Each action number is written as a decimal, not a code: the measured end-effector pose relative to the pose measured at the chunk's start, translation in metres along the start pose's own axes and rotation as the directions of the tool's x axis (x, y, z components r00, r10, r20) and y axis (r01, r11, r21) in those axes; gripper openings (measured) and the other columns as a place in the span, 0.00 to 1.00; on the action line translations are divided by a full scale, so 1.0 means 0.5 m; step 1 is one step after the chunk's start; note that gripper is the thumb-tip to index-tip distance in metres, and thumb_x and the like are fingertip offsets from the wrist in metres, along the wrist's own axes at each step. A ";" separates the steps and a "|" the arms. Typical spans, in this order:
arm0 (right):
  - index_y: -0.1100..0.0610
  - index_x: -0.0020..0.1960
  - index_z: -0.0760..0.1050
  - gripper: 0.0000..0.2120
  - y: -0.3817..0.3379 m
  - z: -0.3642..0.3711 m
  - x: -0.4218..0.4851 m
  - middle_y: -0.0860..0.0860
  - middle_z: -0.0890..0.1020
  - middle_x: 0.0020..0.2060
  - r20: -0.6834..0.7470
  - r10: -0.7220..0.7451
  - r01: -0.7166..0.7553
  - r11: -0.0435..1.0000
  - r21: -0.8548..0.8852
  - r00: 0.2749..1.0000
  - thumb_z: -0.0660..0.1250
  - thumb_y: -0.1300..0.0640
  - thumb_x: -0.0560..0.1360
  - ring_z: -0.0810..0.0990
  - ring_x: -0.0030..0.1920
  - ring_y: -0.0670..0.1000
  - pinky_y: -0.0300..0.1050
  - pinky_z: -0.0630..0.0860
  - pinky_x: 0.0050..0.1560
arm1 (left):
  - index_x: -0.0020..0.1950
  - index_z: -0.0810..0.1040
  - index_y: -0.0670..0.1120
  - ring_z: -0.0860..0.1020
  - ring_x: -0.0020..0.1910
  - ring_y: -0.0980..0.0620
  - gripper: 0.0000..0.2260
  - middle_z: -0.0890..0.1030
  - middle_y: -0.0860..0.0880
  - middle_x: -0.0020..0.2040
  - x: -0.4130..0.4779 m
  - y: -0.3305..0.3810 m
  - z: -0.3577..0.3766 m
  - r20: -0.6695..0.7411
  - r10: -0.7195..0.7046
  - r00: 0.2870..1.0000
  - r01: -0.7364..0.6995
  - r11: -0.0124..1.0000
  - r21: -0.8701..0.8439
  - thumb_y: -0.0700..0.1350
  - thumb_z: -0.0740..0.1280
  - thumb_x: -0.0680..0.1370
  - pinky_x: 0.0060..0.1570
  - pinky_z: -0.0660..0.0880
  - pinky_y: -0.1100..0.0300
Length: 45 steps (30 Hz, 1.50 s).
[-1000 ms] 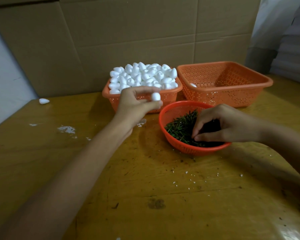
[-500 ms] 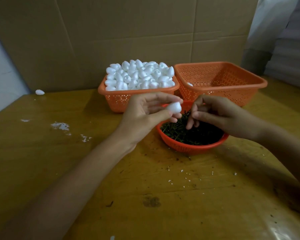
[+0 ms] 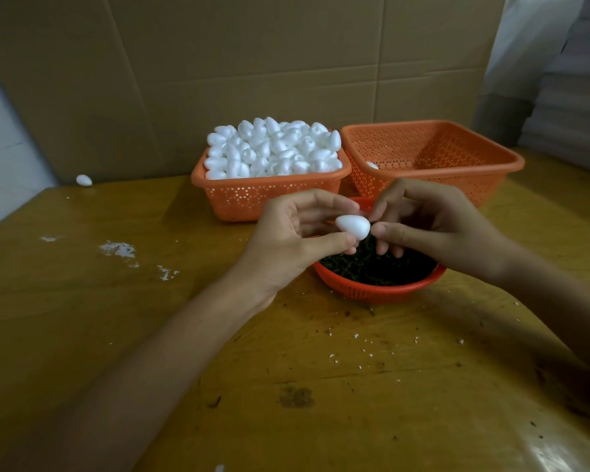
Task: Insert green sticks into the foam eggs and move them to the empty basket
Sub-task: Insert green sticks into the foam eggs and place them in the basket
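Observation:
My left hand (image 3: 293, 233) pinches a white foam egg (image 3: 352, 226) between thumb and fingers, lying sideways above the round red bowl (image 3: 378, 290) of green sticks (image 3: 372, 265). My right hand (image 3: 433, 224) has its thumb and forefinger pressed together right at the egg's narrow tip; the stick between them is too small to see. An orange basket (image 3: 269, 192) heaped with foam eggs (image 3: 273, 149) stands behind. Right of it is a second orange basket (image 3: 433, 158) with one egg (image 3: 372, 165) at its left wall.
The work lies on a yellow wooden table (image 3: 150, 318) with foam crumbs and dark specks. A stray egg (image 3: 84, 180) lies at the far left by the cardboard wall (image 3: 252, 63). Stacked pale sheets stand at the far right.
My right hand rose out of the stick bowl and came to the egg's tip. My left hand brought the egg down and right, over the bowl.

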State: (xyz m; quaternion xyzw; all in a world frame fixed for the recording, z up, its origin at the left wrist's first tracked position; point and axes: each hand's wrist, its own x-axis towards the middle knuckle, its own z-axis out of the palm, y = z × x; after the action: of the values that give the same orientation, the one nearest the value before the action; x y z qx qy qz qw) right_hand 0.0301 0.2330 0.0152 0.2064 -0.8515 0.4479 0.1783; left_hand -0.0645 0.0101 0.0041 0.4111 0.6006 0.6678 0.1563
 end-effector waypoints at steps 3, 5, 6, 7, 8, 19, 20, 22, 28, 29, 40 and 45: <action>0.59 0.55 0.78 0.07 0.000 0.000 0.000 0.55 0.86 0.39 0.003 -0.009 0.009 1.000 -0.012 1.000 0.71 0.57 0.79 0.84 0.35 0.58 0.55 0.83 0.38 | 0.58 0.83 0.40 0.87 0.48 0.44 0.14 0.88 0.42 0.53 -0.001 0.001 0.001 -0.014 0.000 1.000 0.000 1.000 -0.003 0.31 0.77 0.74 0.52 0.85 0.53; 0.60 0.55 0.78 0.08 -0.001 -0.001 0.001 0.55 0.86 0.39 -0.003 -0.018 0.018 1.000 -0.015 1.000 0.71 0.57 0.79 0.84 0.35 0.58 0.54 0.83 0.38 | 0.58 0.83 0.40 0.87 0.50 0.44 0.15 0.88 0.42 0.54 -0.002 0.001 0.003 -0.017 -0.007 1.000 0.006 0.999 -0.040 0.31 0.77 0.74 0.51 0.84 0.55; 0.60 0.55 0.78 0.08 -0.001 -0.002 0.001 0.55 0.86 0.39 -0.003 -0.021 0.021 1.000 -0.014 1.000 0.71 0.57 0.79 0.84 0.35 0.58 0.53 0.83 0.38 | 0.58 0.82 0.41 0.87 0.51 0.44 0.15 0.88 0.42 0.54 -0.002 0.002 0.003 -0.018 -0.011 1.000 0.010 0.998 -0.055 0.32 0.78 0.74 0.52 0.84 0.54; 0.60 0.55 0.78 0.08 -0.002 -0.002 0.001 0.54 0.86 0.39 0.000 -0.021 0.021 1.000 -0.012 1.000 0.71 0.57 0.79 0.84 0.35 0.57 0.52 0.83 0.37 | 0.58 0.83 0.42 0.87 0.53 0.44 0.15 0.88 0.42 0.54 -0.003 0.002 0.004 -0.020 -0.014 1.000 0.013 0.998 -0.061 0.34 0.78 0.73 0.55 0.84 0.53; 0.60 0.54 0.78 0.08 -0.003 -0.002 0.001 0.54 0.86 0.39 0.005 -0.019 0.019 1.000 -0.011 1.000 0.72 0.57 0.78 0.84 0.35 0.56 0.51 0.83 0.37 | 0.58 0.83 0.43 0.87 0.54 0.43 0.16 0.88 0.43 0.54 -0.003 0.003 0.005 -0.023 -0.018 1.000 0.017 0.998 -0.062 0.37 0.79 0.72 0.58 0.83 0.51; 0.60 0.57 0.82 0.10 0.007 0.000 0.002 0.55 0.86 0.40 0.021 0.022 -0.021 0.999 -0.029 1.000 0.71 0.57 0.79 0.84 0.35 0.55 0.45 0.82 0.38 | 0.60 0.81 0.40 0.87 0.55 0.37 0.15 0.85 0.39 0.60 -0.004 0.004 0.001 0.022 -0.011 1.000 0.016 0.972 -0.235 0.34 0.75 0.74 0.57 0.83 0.53; 0.60 0.58 0.81 0.10 0.007 0.000 0.002 0.55 0.86 0.40 0.023 0.022 -0.021 0.999 -0.030 0.999 0.71 0.57 0.79 0.84 0.34 0.55 0.45 0.82 0.38 | 0.60 0.80 0.40 0.87 0.55 0.37 0.15 0.85 0.39 0.60 -0.004 0.003 -0.001 0.021 -0.014 1.000 0.018 0.968 -0.250 0.34 0.75 0.74 0.57 0.83 0.53; 0.59 0.57 0.81 0.09 0.008 0.001 0.002 0.54 0.86 0.39 0.024 0.027 -0.026 0.999 -0.029 0.999 0.71 0.57 0.79 0.83 0.34 0.54 0.43 0.81 0.38 | 0.59 0.80 0.40 0.87 0.55 0.37 0.14 0.85 0.39 0.60 -0.003 0.001 -0.003 0.019 -0.019 1.000 0.023 0.956 -0.291 0.33 0.75 0.74 0.56 0.83 0.54; 0.57 0.57 0.81 0.08 0.009 0.001 0.002 0.53 0.86 0.38 0.025 0.035 -0.034 0.999 -0.037 0.999 0.72 0.57 0.78 0.83 0.32 0.53 0.44 0.81 0.37 | 0.56 0.81 0.41 0.86 0.56 0.36 0.12 0.84 0.39 0.62 -0.001 -0.004 -0.008 0.018 -0.002 1.000 0.008 0.933 -0.360 0.29 0.72 0.75 0.54 0.83 0.56; 0.56 0.57 0.81 0.08 0.009 0.001 0.003 0.53 0.86 0.38 0.028 0.035 -0.034 0.999 -0.036 0.999 0.72 0.57 0.78 0.83 0.32 0.53 0.44 0.81 0.37 | 0.55 0.82 0.41 0.86 0.56 0.36 0.12 0.84 0.39 0.62 -0.001 -0.005 -0.009 0.019 -0.001 1.000 0.008 0.933 -0.359 0.28 0.72 0.76 0.54 0.83 0.56; 0.54 0.59 0.80 0.09 0.010 0.000 0.002 0.52 0.86 0.39 0.035 0.028 -0.026 0.998 -0.052 0.999 0.72 0.56 0.78 0.83 0.32 0.50 0.43 0.81 0.38 | 0.50 0.86 0.42 0.86 0.55 0.37 0.04 0.86 0.37 0.57 0.001 0.000 -0.009 -0.003 -0.066 0.998 0.057 0.883 -0.467 0.37 0.73 0.77 0.53 0.84 0.55; 0.54 0.58 0.80 0.09 0.008 0.001 0.003 0.52 0.86 0.38 0.030 0.031 -0.029 0.998 -0.059 0.999 0.72 0.56 0.78 0.83 0.32 0.51 0.43 0.82 0.38 | 0.51 0.83 0.43 0.86 0.57 0.37 0.04 0.86 0.38 0.59 0.003 -0.003 -0.011 0.007 -0.068 0.998 0.062 0.864 -0.500 0.37 0.71 0.78 0.53 0.84 0.55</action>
State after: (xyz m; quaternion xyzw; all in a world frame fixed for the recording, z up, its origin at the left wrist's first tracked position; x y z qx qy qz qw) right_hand 0.0268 0.2345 0.0129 0.1951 -0.8698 0.4223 0.1643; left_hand -0.0699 0.0079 0.0036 0.3325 0.4215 0.7970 0.2767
